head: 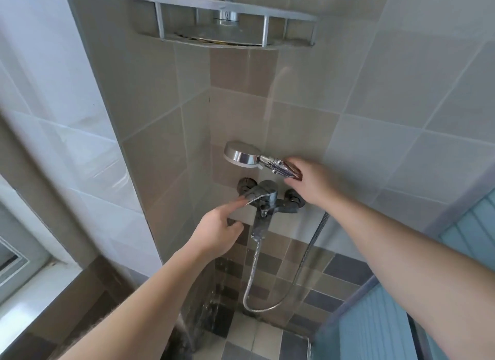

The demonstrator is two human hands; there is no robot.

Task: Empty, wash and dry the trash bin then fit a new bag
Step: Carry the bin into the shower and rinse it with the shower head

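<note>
**Operator:** Right hand [308,181] is what I'm watching first. Its fingers are curled round the chrome handle of the shower head [242,156], which points left with its round, polished face turned toward the wall.

**Second:** And your left?

**Operator:** My left hand [217,231] is lower, at the mixer tap [265,201]. The forefinger is stretched out and its tip touches the underside of the flat, dull-grey metal lever [258,194]; the other fingers are loosely folded and grip nothing. I would call that hand nearly open.

**Second:** What does the fitting look like?

**Operator:** A stubby body with two dark round wall collars, its surface spotted and matt beside the shiny shower head. A ribbed metal hose [270,300] drops from the spout, loops near the floor and climbs again on the right.

**Second:** Where is the trash bin?

**Operator:** I can't see it from the head camera. Down at the bottom, between my forearms, there is a dark, blurred shape, and I cannot tell what it is.

**Second:** Surroundings?

**Operator:** Smooth, glossy beige wall tiles [302,129], with smaller brown, grey and purple oblong ones lower down. Above hangs a curved corner shelf [225,24] of brushed metal rails. At the right edge stands a pale blue ribbed panel [375,319].
</note>
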